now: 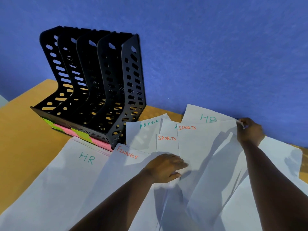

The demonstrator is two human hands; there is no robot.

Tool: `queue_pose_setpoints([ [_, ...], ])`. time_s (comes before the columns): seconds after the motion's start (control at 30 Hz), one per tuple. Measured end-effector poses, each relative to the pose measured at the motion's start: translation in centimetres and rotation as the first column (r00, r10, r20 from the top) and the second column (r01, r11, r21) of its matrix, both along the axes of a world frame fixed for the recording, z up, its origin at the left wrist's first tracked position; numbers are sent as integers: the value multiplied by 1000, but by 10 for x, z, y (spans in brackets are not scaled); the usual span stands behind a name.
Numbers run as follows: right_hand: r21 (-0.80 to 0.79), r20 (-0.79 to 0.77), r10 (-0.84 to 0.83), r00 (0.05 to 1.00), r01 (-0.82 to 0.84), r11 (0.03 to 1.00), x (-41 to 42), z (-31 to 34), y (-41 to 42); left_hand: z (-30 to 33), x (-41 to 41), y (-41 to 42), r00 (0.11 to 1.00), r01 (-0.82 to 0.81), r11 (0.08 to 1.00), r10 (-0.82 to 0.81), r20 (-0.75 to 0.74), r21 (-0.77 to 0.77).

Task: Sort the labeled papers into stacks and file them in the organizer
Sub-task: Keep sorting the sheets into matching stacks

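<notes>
White sheets lie spread over the desk, each with a handwritten label. An HR sheet [71,167] lies at the left, a FINANCE sheet [120,164] beside it. ADMIN [141,132] and a lower SPORTS sheet [166,144] sit behind. A large SPORTS sheet [200,147] lies on top in the middle, over another HR sheet [200,114] by the wall. My right hand [250,130] pinches the top right corner of the large SPORTS sheet. My left hand [166,167] grips that sheet's left edge, thumb under it. The black organizer [93,77] stands empty at the back left.
Pink and green sticky notes [80,133] mark the organizer's front base. The blue wall [216,55] runs directly behind the papers. Bare wooden desk [25,130] shows left of the organizer. More white sheets [283,157] lie under my right arm.
</notes>
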State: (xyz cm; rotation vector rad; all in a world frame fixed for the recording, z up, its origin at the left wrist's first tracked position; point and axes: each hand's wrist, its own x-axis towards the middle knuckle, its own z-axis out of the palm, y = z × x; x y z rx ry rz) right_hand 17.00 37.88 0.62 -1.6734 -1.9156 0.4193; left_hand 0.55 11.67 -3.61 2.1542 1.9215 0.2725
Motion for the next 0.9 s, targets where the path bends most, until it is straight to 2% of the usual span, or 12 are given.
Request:
queue_pose_setpoints([
  [0.1, 259, -98, 145, 985, -116, 959, 2, 15, -11, -1, 2, -3, 998, 54, 995, -51, -40, 84],
  [0.2, 366, -231, 239, 943, -144, 919, 3, 42, -17, 2, 3, -3, 999, 32, 999, -32, -8, -43],
  [0.43, 451, -325, 374, 869, -205, 869, -13, 114, -31, 16, 9, -3, 988, 77, 987, -94, -121, -140],
  [0.53, 387, -465, 406, 787, -232, 893, -17, 143, -36, 21, 11, -4, 986, 69, 985, -91, -137, -156],
  [0.77, 452, -568, 528, 632, -296, 841, -18, 191, -55, 27, 12, 0, 967, 89, 984, -123, -225, -154],
  [0.83, 473, -592, 546, 593, -293, 831, -19, 205, -63, 27, 12, 1, 984, 50, 993, -67, -165, -103],
  [0.9, 494, -616, 560, 554, -282, 822, -19, 221, -70, 31, 12, 2, 991, -125, 992, 126, 45, -18],
])
